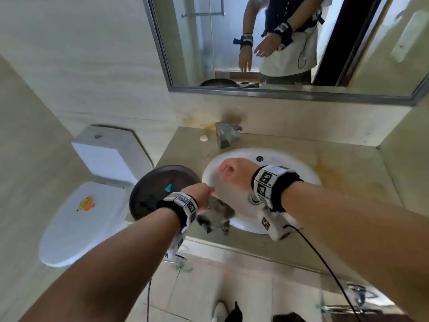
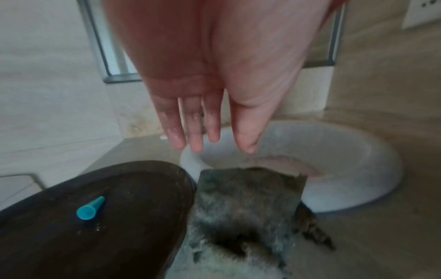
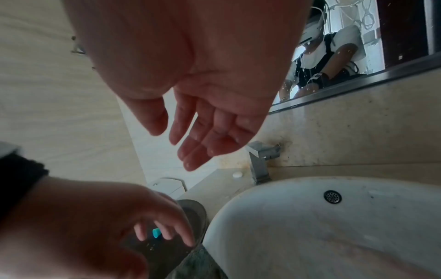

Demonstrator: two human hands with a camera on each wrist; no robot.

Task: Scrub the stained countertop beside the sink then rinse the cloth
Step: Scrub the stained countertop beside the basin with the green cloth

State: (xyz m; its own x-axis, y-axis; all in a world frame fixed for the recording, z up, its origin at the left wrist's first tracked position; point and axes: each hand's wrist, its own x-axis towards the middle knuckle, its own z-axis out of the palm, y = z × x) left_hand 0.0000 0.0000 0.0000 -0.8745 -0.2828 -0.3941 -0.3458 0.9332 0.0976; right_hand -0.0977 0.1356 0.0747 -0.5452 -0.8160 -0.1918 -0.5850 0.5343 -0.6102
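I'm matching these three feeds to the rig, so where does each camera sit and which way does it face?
Head: above, facing down at the sink; both forearms show.
Left wrist: under the left hand, facing cloth and dark tray.
Right wrist: under the right hand, facing the faucet.
Shared: sink, teal cap.

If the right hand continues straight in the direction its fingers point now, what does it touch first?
Probably the tap. The right hand hangs open over the sink, fingers aimed toward the back wall, nothing between. Depth is unclear; it might pass left of it.
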